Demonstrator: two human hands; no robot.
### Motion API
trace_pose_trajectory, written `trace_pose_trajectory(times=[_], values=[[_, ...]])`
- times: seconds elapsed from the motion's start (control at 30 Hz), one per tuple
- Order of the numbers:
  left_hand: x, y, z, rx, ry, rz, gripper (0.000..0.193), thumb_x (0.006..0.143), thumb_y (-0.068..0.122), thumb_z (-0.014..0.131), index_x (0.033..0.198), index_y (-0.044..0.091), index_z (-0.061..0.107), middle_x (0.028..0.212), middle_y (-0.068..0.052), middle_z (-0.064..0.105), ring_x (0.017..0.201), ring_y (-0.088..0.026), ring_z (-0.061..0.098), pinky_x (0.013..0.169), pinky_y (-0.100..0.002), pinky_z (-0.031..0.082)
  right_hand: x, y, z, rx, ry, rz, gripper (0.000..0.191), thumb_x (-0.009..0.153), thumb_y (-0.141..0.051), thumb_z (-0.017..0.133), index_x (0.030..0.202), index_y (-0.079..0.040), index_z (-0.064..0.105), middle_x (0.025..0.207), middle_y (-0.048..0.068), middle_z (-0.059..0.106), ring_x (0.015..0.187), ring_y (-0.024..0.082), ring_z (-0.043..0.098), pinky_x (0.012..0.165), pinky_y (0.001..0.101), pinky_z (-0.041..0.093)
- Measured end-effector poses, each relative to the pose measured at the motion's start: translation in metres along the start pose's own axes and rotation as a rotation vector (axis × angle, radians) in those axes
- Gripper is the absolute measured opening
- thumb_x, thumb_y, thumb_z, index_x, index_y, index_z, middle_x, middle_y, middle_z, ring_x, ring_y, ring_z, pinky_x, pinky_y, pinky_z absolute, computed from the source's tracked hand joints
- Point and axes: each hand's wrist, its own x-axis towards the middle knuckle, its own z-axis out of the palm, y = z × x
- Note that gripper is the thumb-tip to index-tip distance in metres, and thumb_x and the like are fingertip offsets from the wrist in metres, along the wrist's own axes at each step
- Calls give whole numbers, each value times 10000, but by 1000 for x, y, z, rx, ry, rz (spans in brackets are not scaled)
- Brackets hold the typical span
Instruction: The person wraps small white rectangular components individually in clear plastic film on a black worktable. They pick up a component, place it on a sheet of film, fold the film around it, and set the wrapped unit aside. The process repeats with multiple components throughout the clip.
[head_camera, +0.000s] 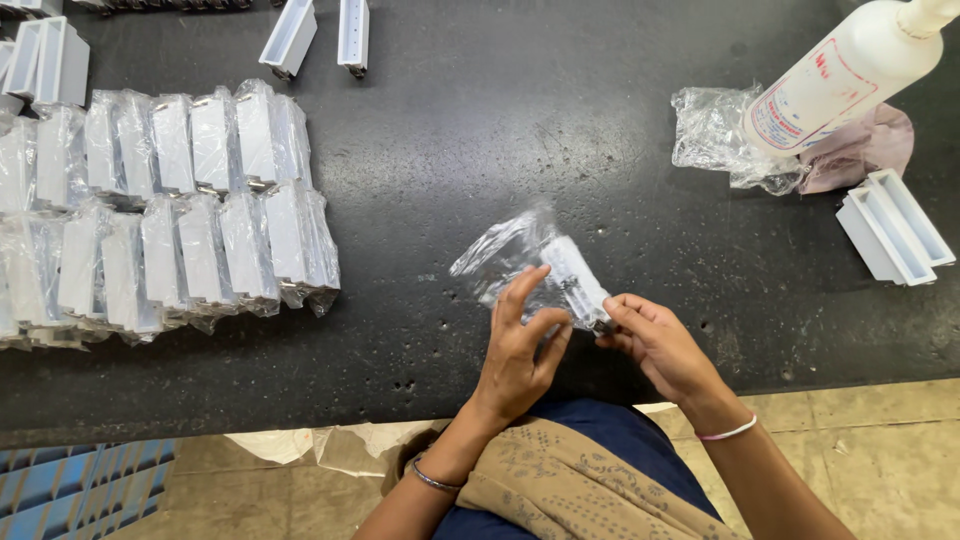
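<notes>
Over the near edge of a black table (480, 150), both my hands hold one white channel-shaped part (574, 278) that sits partly inside a clear plastic bag (497, 260). My left hand (520, 350) pinches the bag's near side with thumb and fingers. My right hand (655, 345) grips the near end of the white part. The bag's open far end sticks up and away from me.
Two rows of bagged white parts (170, 205) lie at the left. Unbagged white parts lie at the far edge (290, 38) and at the right (893, 228). A white squeeze bottle (845, 75) rests on crumpled plastic (715, 135) and a pink cloth (868, 148).
</notes>
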Motion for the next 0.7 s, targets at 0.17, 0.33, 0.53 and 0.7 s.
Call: trace_pose_trajectory(times=[0.17,0.33,0.53,0.7], values=[[5,5,0,-15,11,73,156,916,133,765,1051,111,691,1516,-145,475,1496,-379,392,1212,-532,352,6,11,2,-127,-13,-172,200,1006,-159,625,1081,13,695,923,7,675,818,68,605,749,228,508],[10,16,0,60,-32,-36,146,891,137,796,1029,131,748,1083,-70,636,1035,-273,612,884,-432,508,16,24,7,-189,43,-259,210,984,-124,622,1133,1,700,936,-1,695,802,60,603,727,220,502],[15,25,-2,-9,20,91,150,924,56,729,1068,53,690,1007,-82,682,889,-260,711,772,-345,583,13,16,22,-339,83,-291,254,933,-43,593,1154,3,707,1010,57,759,896,105,682,788,261,552],[16,25,-3,-44,-30,99,148,925,39,714,1071,41,685,1020,-85,693,908,-274,718,782,-352,589,7,2,34,-859,227,-315,375,844,-15,611,1197,-69,725,957,108,791,837,149,723,758,298,567]])
